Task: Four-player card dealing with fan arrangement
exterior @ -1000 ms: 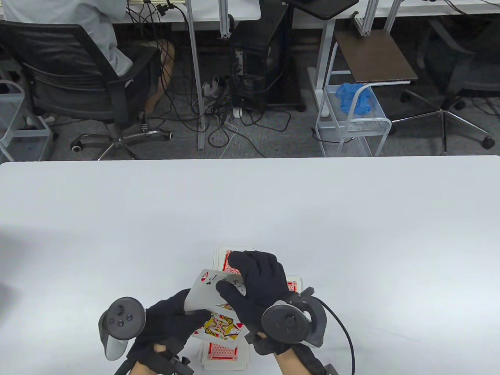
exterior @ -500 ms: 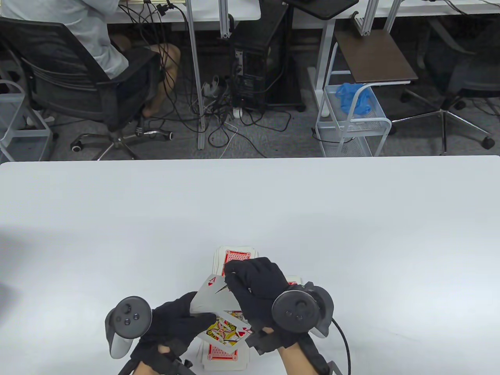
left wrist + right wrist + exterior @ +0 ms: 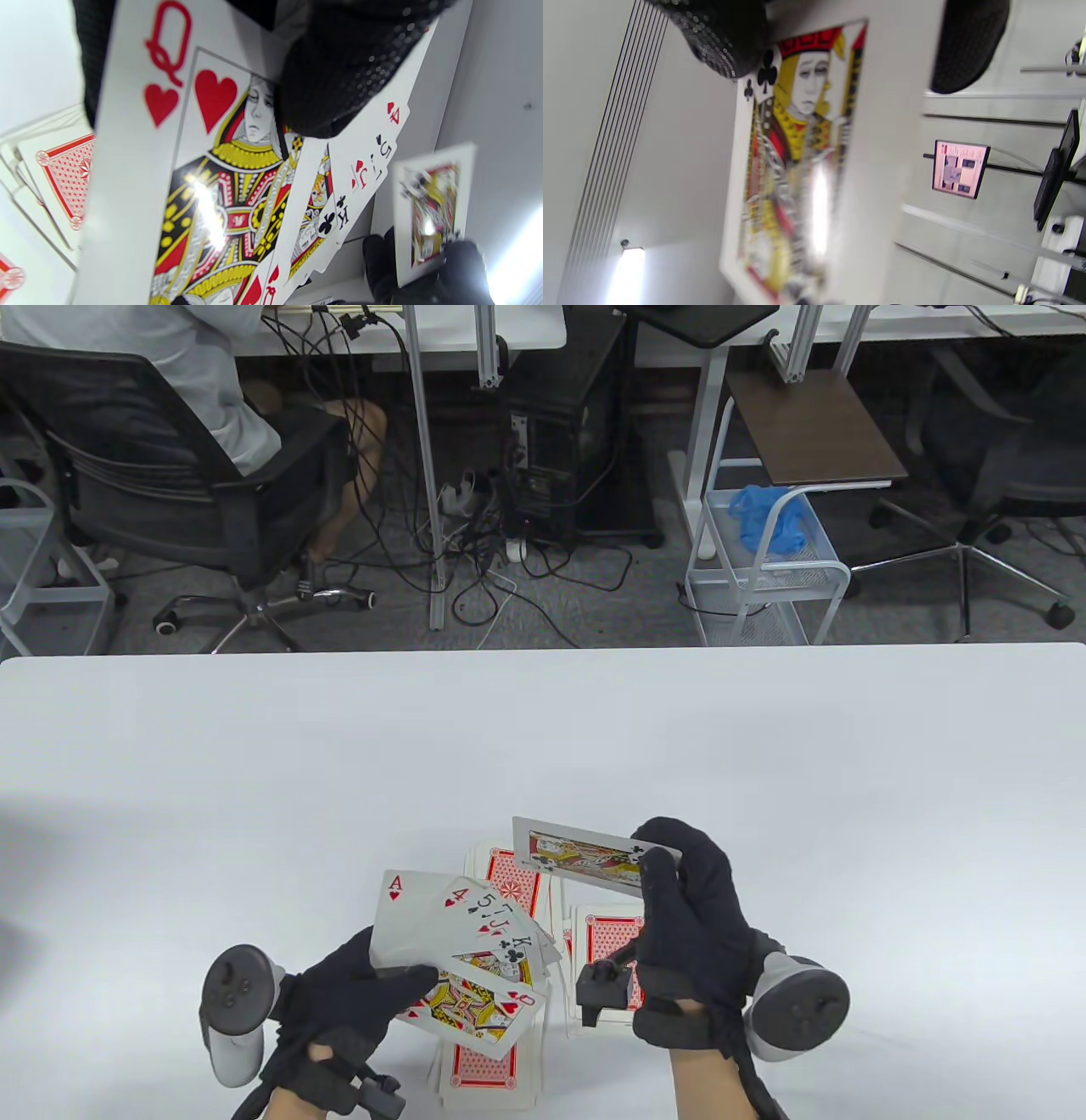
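1. Container: white wire cart [image 3: 764, 585] on the floor past the table's far edge; a crumpled blue bag [image 3: 768, 517] lies in its top basket.
2. Left hand [image 3: 356, 1001]: thumb and fingers curled round the base of a face-up fan of cards [image 3: 462, 954]; readable indices A hearts, 4, 5, J, K clubs, Q hearts nearest the thumb.
3. Right hand [image 3: 687, 916]: fingers pinch a single club face card [image 3: 585, 857] by its end, card level above the table [image 3: 543, 746], just beyond the fan's tips; rank letter hidden under the thumb in the right wrist view.
4. Red-backed face-down cards [image 3: 479, 1065] lie on the table under both hands; no brand text legible.
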